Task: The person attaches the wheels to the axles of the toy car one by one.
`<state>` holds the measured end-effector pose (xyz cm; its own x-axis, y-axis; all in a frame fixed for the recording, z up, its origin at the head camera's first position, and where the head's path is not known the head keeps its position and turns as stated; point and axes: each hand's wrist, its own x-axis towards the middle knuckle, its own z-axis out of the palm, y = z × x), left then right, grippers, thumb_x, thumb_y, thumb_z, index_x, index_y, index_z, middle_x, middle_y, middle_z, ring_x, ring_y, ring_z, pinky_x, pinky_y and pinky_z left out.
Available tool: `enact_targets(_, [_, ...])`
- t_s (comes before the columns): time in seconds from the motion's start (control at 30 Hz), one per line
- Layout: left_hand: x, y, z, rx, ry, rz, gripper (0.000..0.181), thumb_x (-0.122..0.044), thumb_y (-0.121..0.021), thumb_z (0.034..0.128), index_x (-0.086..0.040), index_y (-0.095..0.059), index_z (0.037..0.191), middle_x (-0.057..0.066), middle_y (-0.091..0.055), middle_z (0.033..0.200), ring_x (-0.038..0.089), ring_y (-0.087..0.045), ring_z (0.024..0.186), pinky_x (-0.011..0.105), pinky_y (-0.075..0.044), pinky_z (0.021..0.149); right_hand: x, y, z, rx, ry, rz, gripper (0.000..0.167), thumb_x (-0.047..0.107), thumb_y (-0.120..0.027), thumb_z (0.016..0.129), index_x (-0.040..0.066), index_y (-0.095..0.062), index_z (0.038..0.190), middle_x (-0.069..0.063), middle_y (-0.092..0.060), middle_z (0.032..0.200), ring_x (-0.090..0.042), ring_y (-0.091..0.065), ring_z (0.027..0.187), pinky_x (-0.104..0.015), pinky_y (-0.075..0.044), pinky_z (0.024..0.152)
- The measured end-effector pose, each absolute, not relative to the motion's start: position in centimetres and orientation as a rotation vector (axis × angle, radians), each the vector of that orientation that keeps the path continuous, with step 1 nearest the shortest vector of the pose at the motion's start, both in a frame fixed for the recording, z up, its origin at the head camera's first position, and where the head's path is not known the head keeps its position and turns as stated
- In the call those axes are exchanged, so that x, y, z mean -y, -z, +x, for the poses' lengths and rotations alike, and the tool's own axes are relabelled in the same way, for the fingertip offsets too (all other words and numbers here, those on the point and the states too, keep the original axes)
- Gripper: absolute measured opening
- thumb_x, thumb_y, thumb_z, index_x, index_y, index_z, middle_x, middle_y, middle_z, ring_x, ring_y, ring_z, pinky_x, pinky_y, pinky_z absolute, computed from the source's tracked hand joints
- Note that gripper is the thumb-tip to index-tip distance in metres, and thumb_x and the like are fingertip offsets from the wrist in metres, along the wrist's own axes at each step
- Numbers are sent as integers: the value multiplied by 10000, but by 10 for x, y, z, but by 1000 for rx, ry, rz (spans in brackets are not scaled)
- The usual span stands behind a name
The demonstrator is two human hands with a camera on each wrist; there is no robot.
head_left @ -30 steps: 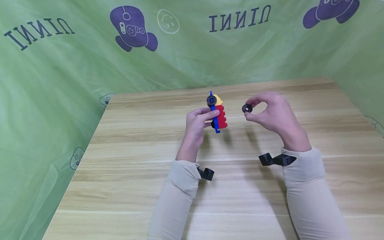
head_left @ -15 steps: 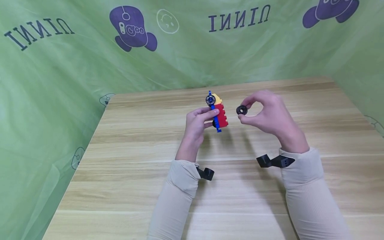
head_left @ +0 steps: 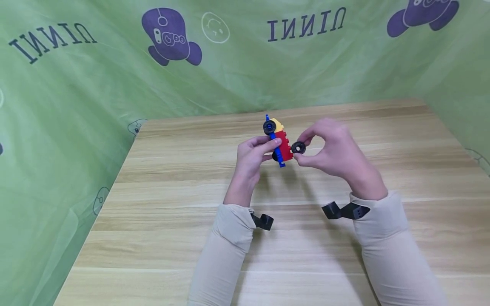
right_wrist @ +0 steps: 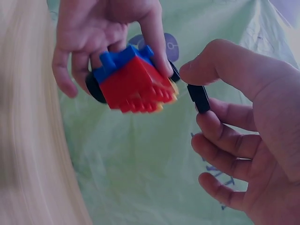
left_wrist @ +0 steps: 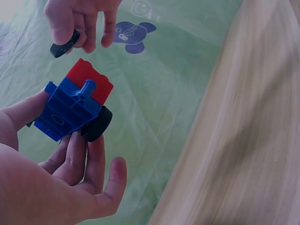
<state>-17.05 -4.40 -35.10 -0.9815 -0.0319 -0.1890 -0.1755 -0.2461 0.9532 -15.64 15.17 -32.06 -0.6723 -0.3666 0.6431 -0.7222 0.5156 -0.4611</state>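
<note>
My left hand (head_left: 249, 159) grips a toy car (head_left: 284, 146) built of red and yellow bricks on a blue base, held above the table and tilted on its side. One black wheel (head_left: 269, 127) sits at its yellow end. In the left wrist view, another mounted wheel (left_wrist: 97, 124) and a bare blue axle stub (left_wrist: 86, 89) show on the base. Thumb and a finger of my right hand (head_left: 334, 148) pinch a loose black wheel (right_wrist: 200, 98). That wheel is close beside the car's red studs in the head view; the wrist views show a gap between them.
Beneath both hands lies a light wood table (head_left: 160, 238). A green printed cloth (head_left: 237, 76) hangs behind it and along the sides. Black wrist cameras (head_left: 263, 222) stick out from both sleeves.
My right hand has moved left and slightly down with the loose wheel, close to the car. The left hand stays nearly in place while the car tilts slightly.
</note>
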Motion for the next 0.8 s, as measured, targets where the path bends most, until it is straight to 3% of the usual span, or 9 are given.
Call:
enact_targets(0.23, [43,351,-170,-1911,-2396,-276,318,-133,-847,812,0,-731,1077,77,-765,992,94,-679,822,311,-510,781,-141,325,-157,2231,-1022,985,258,30,-907,620,41,-730,808,-46,-695,742,-181,-593,752,-227,-406,736])
enact_targets(0.57, [41,352,-170,-1914,-2423,-300,275,-123,-852,801,-3,-733,1018,-20,-723,841,82,-640,766,547,-467,984,-129,329,-156,2172,-994,999,256,51,-899,628,16,-703,789,-65,-671,732,-187,-588,749,-224,-422,730])
enact_targets(0.8, [39,352,-169,-1926,-2408,-305,261,-131,-852,802,-22,-744,1014,-46,-726,815,73,-641,776,351,-481,791,-125,334,-157,2156,-917,970,254,90,-891,637,15,-680,758,-78,-668,721,-213,-575,744,-284,-429,705])
